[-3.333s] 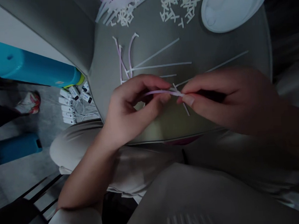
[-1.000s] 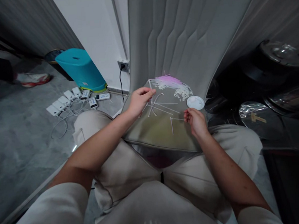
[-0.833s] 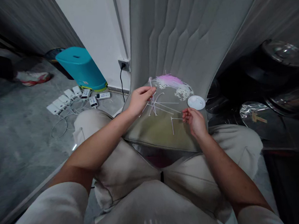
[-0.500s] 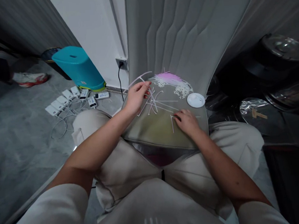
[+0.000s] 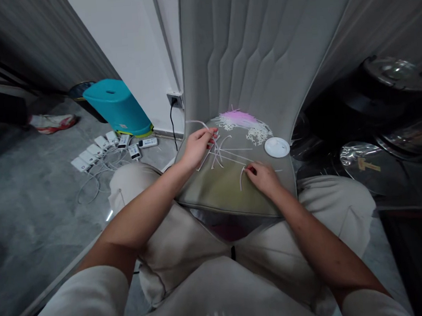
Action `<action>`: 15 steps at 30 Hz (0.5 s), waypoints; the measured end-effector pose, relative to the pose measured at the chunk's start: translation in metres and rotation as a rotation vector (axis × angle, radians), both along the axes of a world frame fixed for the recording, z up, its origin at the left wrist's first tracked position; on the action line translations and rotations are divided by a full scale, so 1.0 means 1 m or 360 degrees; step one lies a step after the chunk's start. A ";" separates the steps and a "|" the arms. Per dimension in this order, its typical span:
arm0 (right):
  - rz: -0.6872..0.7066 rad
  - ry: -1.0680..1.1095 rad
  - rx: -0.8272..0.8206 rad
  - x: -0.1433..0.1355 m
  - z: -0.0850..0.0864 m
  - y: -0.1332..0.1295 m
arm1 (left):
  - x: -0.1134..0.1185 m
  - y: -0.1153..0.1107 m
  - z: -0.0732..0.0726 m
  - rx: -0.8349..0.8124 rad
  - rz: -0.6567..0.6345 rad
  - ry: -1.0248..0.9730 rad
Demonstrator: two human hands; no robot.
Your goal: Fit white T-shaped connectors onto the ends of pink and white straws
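My left hand [image 5: 199,148] is closed in a pinch on a thin white stick frame [image 5: 218,151], whose sticks fan out over the grey chair seat [image 5: 227,188]. One curved stick pokes up beyond its fingertips. My right hand [image 5: 265,177] rests low over the seat, thumb and finger pinched at the joint of a short curved stick [image 5: 241,180] that points toward me. Long straight sticks run between the two hands. Behind them lie a heap of pink sticks [image 5: 239,116] and a scatter of small white connector pieces [image 5: 258,136].
A round white lid [image 5: 277,147] sits at the seat's right edge. The chair back [image 5: 253,44] rises behind. On the left floor are a teal bin [image 5: 115,107], several white devices with cables [image 5: 95,150], and a person's shoe [image 5: 53,123]. A black plug fills the wall socket [image 5: 174,101].
The upper curved stick at my left hand has tipped down and left. The short stick at my right fingertips has swung slightly and its hold has tightened. The whole view has shifted a little.
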State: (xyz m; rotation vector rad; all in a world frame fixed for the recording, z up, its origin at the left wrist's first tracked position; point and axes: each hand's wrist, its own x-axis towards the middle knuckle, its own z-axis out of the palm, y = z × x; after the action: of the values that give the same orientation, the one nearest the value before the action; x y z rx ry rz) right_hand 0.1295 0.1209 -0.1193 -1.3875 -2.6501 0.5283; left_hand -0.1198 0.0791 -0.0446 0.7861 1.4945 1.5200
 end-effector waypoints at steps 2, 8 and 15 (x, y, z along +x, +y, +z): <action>-0.0016 0.0006 -0.0018 0.000 -0.001 0.000 | 0.000 0.000 0.000 -0.0008 -0.0017 -0.0013; -0.0168 -0.0040 -0.0018 0.006 0.008 0.016 | 0.000 0.001 -0.002 0.0014 -0.0041 -0.0042; -0.0187 -0.0267 0.0118 -0.007 0.041 0.078 | -0.001 0.003 0.000 0.0052 -0.0074 -0.0042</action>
State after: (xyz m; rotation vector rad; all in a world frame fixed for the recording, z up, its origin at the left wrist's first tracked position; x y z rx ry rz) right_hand 0.1229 0.1986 -0.0779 -1.6188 -2.6607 0.3110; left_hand -0.1208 0.0824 -0.0449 0.8116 1.4262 1.5178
